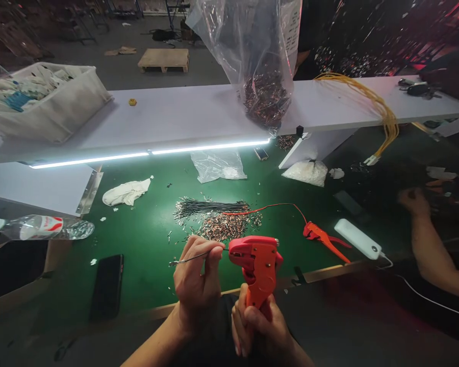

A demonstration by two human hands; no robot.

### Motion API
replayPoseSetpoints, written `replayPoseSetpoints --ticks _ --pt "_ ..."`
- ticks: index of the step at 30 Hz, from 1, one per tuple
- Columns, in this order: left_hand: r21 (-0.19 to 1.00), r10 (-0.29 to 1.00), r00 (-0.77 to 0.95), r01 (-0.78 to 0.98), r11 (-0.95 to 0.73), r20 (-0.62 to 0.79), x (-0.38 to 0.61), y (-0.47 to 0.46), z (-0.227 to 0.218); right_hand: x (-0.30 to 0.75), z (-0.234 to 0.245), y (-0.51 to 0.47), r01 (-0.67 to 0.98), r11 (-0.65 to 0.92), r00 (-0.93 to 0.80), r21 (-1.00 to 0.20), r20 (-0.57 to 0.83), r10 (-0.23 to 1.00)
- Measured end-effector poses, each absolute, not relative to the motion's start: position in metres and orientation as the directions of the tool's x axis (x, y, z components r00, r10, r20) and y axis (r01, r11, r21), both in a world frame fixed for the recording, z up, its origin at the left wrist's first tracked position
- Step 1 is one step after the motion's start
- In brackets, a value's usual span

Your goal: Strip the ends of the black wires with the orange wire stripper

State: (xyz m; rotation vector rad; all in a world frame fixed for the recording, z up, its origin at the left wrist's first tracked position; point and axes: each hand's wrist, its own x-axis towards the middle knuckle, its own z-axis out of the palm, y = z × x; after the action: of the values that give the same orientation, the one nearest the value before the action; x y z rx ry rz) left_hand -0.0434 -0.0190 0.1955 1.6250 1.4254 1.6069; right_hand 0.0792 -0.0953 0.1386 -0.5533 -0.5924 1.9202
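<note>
1. Single head-worn view, facing forward and pitched down over the worktop [149, 270].
2. At close range, lower centre: left grip [199, 278] and right grip [260, 326], seen from behind and above.
3. Shelf [183, 112] crosses the upper view at middle range, top surface visible; floor [118, 66] shows beyond, farthest off.

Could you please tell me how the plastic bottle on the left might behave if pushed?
The bottle would probably roll, being round and lying on its side. Its clear, thin-looking wall would likely give under a squeeze. It may be light, as no liquid clearly shows inside.
</note>
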Motion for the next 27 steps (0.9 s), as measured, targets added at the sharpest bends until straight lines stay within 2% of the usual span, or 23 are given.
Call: replayPoseSetpoints --ticks 5,9,12,15,18,20,23,27 --pt "0.892 0.885 -0.233 0.319 -0.322 0.403 -0.039 -0.020 0.199 0.080 0.145 -0.092 -0.696 -0.388 -0.417 -0.605 -0.100 0.904" --pt "0.958 0.914 -0.332 0.239 -0.157 0.232 -0.037 -0.018 0.201 0.082 0.154 -0.088 -0.692 -0.429 -0.451 -0.581 -0.116 0.885" --pt "0.982 0.924 -0.367 0.185 -0.044 0.110 -0.039 -0.015 0.200 0.083 0.157 -0.085 -0.697 -0.388 -0.389 -0.603 -0.137 0.911" --pt "0.983 0.939 -0.337 0.184 -0.010 0.072 -0.041 -0.014 0.197 0.084 0.156 -0.078 -0.644 -0.322 -0.261 -0.694 -0.197 0.945" --pt "0.978 0.959 -0.276 0.209 0.001 0.058 -0.042 -0.016 0.194 0.089 0.150 -0.065 -0.405 -0.377 -0.117 -0.833 -0.362 0.925" --pt "0.972 0.973 -0.232 0.226 0.058 -0.004 -0.044 -0.017 0.189 0.097 0.139 -0.057 -0.192 -0.440 -0.027 -0.877 -0.444 0.896" --pt "0.952 0.974 -0.175 0.245 0.181 -0.141 -0.049 -0.020 0.176 0.115 0.113 -0.052 -0.026 -0.506 0.054 -0.862 -0.507 0.860" --pt "0.927 0.960 -0.103 0.249 0.279 -0.261 -0.063 -0.029 0.147 0.144 0.071 -0.062 0.164 -0.614 0.174 -0.772 -0.591 0.788"
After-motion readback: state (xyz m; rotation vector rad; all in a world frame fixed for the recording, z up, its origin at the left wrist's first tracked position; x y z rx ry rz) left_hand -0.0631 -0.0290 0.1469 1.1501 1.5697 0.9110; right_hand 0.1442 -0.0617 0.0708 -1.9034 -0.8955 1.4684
